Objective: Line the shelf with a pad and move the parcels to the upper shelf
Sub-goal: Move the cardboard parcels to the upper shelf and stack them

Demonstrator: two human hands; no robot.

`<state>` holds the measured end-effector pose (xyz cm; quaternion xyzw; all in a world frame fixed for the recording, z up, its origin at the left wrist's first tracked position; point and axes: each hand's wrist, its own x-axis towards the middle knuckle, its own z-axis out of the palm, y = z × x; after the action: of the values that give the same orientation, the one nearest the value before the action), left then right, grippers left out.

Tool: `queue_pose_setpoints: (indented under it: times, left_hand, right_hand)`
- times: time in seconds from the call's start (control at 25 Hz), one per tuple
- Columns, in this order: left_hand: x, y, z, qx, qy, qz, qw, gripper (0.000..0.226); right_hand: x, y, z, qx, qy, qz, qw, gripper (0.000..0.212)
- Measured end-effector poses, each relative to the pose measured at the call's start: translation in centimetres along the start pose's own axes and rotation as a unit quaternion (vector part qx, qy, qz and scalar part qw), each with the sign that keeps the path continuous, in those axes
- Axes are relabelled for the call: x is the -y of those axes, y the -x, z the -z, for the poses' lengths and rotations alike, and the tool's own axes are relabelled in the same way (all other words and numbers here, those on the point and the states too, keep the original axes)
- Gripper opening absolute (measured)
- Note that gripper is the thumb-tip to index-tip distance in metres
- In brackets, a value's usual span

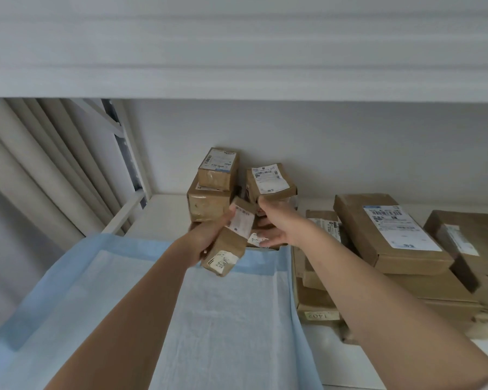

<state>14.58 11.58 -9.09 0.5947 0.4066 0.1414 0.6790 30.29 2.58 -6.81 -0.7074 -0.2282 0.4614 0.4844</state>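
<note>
A blue-edged white pad point(223, 319) lies spread on the white shelf point(164, 215). My left hand point(206, 237) grips a small brown parcel point(231, 243) with a white label, tilted above the pad's far edge. My right hand point(276, 223) reaches under a labelled brown parcel point(271, 182), its thumb on the parcel's front edge and its fingers spread below. Two more small parcels point(213, 187) are stacked at the back wall, one on top of the other. A low parcel point(261, 242) lies partly hidden under my right hand.
To the right of the pad lie several larger flat parcels point(389, 229), stacked, one marked 1402 point(319, 316). An upper shelf board point(237, 80) runs overhead. The white frame post point(130, 164) and a curtain point(40, 178) stand at the left.
</note>
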Motion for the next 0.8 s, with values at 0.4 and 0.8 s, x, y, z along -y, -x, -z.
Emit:
queue_pose_setpoints:
  times: [0.4, 0.8]
  left_hand:
    - [2.5, 0.1, -0.5, -0.009, -0.019, 0.139, 0.99, 0.022]
    - [3.5, 0.3, -2.1, 0.022, -0.07, 0.166, 0.983, 0.039]
  right_hand:
    - [-3.3, 0.4, -0.7, 0.167, 0.068, -0.201, 0.963, 0.041]
    - [-3.1, 1.5, -2.3, 0.146, 0.296, -0.232, 0.915, 0.024]
